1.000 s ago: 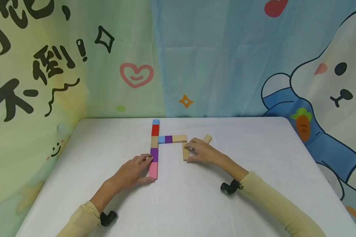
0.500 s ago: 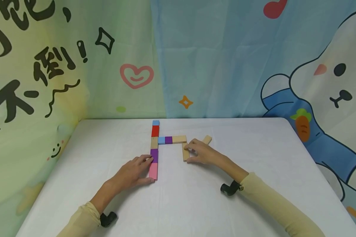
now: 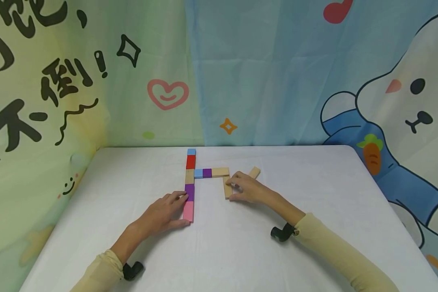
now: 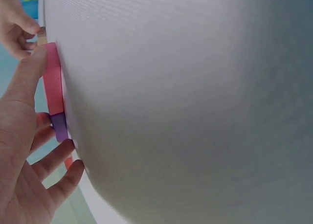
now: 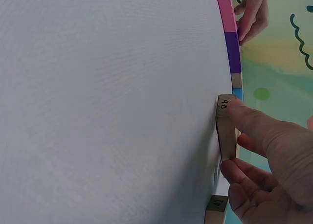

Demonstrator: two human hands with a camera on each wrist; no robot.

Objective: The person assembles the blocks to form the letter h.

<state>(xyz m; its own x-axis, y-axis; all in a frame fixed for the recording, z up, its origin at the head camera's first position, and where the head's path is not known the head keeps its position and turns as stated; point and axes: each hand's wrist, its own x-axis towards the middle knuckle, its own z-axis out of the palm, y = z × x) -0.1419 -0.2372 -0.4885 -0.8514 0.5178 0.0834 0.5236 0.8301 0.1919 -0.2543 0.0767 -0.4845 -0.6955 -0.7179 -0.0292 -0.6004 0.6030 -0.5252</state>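
In the head view my left hand (image 3: 163,213) lies beside a column of flat coloured blocks. Its thumb touches the near end of the pink block (image 3: 188,213), and its fingertips rest along the purple block (image 3: 191,195). My right hand (image 3: 251,187) pinches a plain wooden block (image 3: 227,190) lengthwise, thumb at the near end and fingers toward the far one. That block stands at right angles to the end of a short row: light blue block (image 3: 198,173), small purple block (image 3: 207,173), wooden block (image 3: 220,172). The right wrist view shows a number on the end of the pinched wooden block (image 5: 226,133).
The column continues away with a wooden block (image 3: 189,176), a red block (image 3: 191,162) and a blue block (image 3: 191,152). A loose wooden block (image 3: 254,172) lies slanted behind my right hand. A printed curtain (image 3: 263,81) hangs past the white table's (image 3: 295,162) far edge.
The head view has shifted very slightly. The pinched wooden block and both hands hold nearly the same places.
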